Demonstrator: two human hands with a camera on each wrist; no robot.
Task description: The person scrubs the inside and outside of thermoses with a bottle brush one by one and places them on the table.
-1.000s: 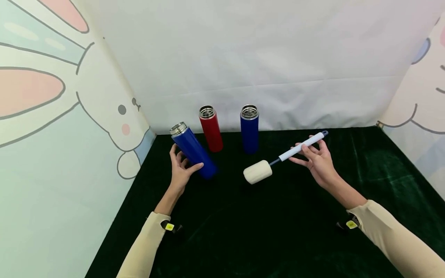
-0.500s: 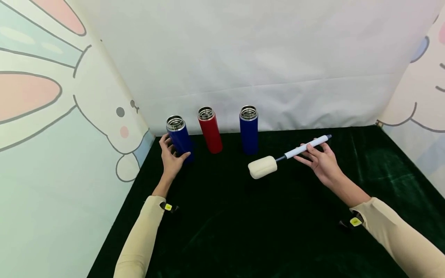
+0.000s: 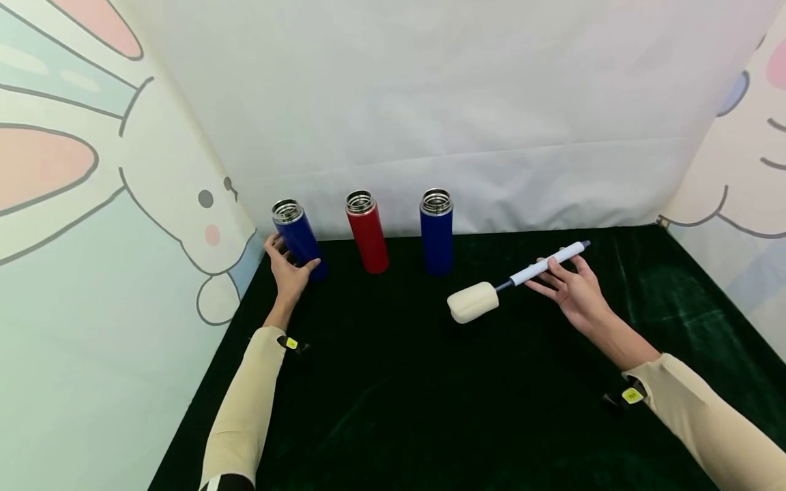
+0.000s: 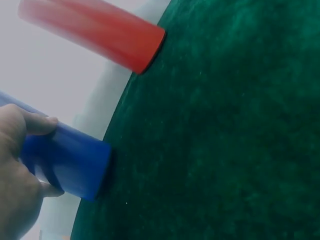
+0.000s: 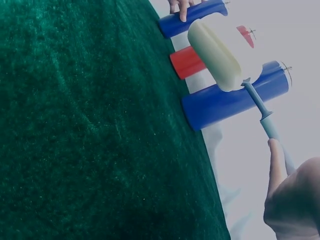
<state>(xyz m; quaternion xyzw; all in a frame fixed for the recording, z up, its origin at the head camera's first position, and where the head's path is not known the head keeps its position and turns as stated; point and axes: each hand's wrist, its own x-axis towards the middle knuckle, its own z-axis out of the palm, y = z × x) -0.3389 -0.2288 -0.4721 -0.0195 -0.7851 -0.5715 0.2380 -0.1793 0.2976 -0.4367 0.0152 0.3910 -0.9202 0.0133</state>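
My left hand [image 3: 288,273] grips a blue bottle [image 3: 299,239] with no lid, thumb on its near right side and fingers round the left. In the left wrist view the base of this blue bottle [image 4: 75,160] is right at the green cloth. To its right a lidless red bottle [image 3: 368,235] and a second blue bottle [image 3: 437,239] stand upright in a row. My right hand [image 3: 577,293] pinches the pale handle of a bottle brush [image 3: 546,264]. Its cream sponge head [image 5: 215,52] points left, held above the cloth in front of the row.
Dark green velvet cloth [image 3: 430,395] covers the table. Behind the bottles rises a white fabric wall [image 3: 460,102]. A cartoon rabbit panel [image 3: 92,307] borders the left side, and another printed panel [image 3: 749,164] the right.
My left hand has moved the tilted blue bottle left and back, into line with the other bottles, and it is now more upright. The brush in my right hand has shifted slightly right.
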